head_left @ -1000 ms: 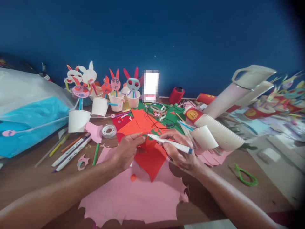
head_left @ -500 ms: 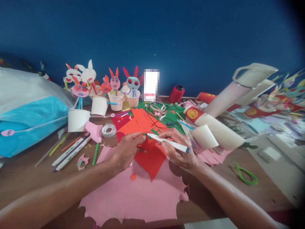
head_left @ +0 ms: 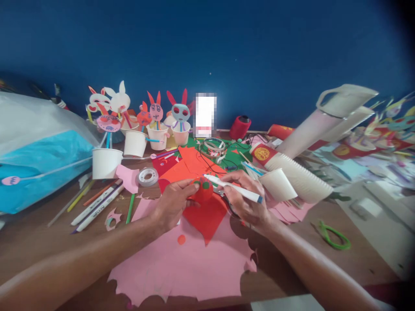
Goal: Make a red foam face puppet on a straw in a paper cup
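Between the thumb and fingers of my left hand [head_left: 173,201] is the left edge of a round red paper face [head_left: 203,195] with two green spots on it. My right hand [head_left: 248,196] grips a white marker [head_left: 238,188] with a blue end like a pen. The marker's tip is at the upper edge of the face, near small dark marks; whether it touches the paper I cannot tell. Below the face lies a pointed red paper piece [head_left: 206,222] on a large scalloped pink sheet [head_left: 188,276].
Paper cups [head_left: 106,163] with animal-face puppets stand at the back left. A tape roll [head_left: 148,176] and markers [head_left: 97,209] lie to the left. Stacked paper cups [head_left: 298,179] lean at the right, near a green pipe cleaner [head_left: 335,236]. A blue-white bag [head_left: 45,155] is far left.
The marker tip has moved slightly up and right, from over the face near the green spots to its upper edge. More of the round red face now shows. My left hand stays in place.
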{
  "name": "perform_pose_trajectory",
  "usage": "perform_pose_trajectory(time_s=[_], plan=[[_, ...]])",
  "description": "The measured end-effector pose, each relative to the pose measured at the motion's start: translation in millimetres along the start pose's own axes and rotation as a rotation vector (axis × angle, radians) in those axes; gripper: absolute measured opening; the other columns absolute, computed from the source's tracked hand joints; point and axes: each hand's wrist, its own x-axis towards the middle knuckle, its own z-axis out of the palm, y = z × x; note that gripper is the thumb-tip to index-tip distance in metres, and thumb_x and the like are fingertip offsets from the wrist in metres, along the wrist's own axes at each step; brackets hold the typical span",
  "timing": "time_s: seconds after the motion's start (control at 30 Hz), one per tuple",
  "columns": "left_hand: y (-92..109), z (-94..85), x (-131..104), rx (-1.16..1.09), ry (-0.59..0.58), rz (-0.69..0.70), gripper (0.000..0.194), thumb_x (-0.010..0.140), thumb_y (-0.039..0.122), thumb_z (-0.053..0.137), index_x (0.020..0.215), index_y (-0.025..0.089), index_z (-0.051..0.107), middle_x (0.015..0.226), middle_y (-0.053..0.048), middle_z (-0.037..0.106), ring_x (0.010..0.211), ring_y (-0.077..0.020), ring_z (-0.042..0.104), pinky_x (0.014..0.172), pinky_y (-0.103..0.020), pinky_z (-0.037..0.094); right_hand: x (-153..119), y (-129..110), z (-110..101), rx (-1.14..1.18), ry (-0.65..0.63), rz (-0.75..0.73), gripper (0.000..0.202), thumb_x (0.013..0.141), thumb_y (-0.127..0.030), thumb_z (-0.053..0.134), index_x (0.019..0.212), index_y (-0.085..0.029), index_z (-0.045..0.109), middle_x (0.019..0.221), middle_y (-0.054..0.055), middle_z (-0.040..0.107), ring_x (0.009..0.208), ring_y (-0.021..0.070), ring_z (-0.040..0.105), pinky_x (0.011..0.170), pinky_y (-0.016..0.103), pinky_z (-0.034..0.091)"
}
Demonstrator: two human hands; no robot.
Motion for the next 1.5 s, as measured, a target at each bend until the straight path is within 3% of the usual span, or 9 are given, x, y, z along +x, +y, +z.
perform_pose_trajectory(time_s=[0.13, 0.63, 1.1, 1.5], plan=[[-1.2, -1.5, 1.1, -0.002, -0.007, 0.005, 0.014, 0.070, 0.023, 0.064, 0.077, 0.013, 0.067, 0.071, -0.003, 0.065, 0.066, -0.0132, 0.056, 0.050, -0.022, 0.047, -1.5, 0.0, 0.2, 0.024, 0.001, 0.032, 0.013, 0.076, -0.018, 0.050, 0.086, -0.020, 0.058, 0.075, 0.000, 0.065, 0.067, 0.0150, 0.059, 0.063, 0.027, 0.045], [-1.5, -0.4, 0.5, -0.017, 0.007, 0.003, 0.008, 0.068, 0.020, 0.063, 0.069, 0.011, 0.065, 0.062, 0.000, 0.057, 0.060, -0.0108, 0.052, 0.049, -0.021, 0.046, 2.0, -4.9, 2.1, 0.034, -0.050, -0.090, 0.012, 0.075, -0.018, 0.049, 0.083, -0.020, 0.058, 0.074, 0.001, 0.062, 0.066, 0.0142, 0.058, 0.064, 0.027, 0.046], [0.0, 0.3, -0.1, -0.003, -0.014, -0.018, 0.009, 0.068, 0.021, 0.064, 0.071, 0.013, 0.067, 0.067, -0.002, 0.063, 0.065, -0.0127, 0.056, 0.050, -0.021, 0.046, 0.4, -0.3, 4.4, -0.004, -0.014, -0.034, 0.013, 0.076, -0.017, 0.049, 0.085, -0.020, 0.058, 0.076, 0.001, 0.063, 0.068, 0.0148, 0.060, 0.064, 0.027, 0.046], [-2.3, -0.4, 1.4, 0.000, -0.015, 0.003, 0.010, 0.066, 0.022, 0.064, 0.065, 0.012, 0.063, 0.060, 0.001, 0.056, 0.058, -0.0103, 0.050, 0.050, -0.022, 0.045, 2.1, -5.3, 2.2, 0.036, -0.048, -0.092, 0.012, 0.075, -0.017, 0.048, 0.083, -0.020, 0.057, 0.074, 0.002, 0.062, 0.066, 0.0145, 0.058, 0.063, 0.028, 0.046]])
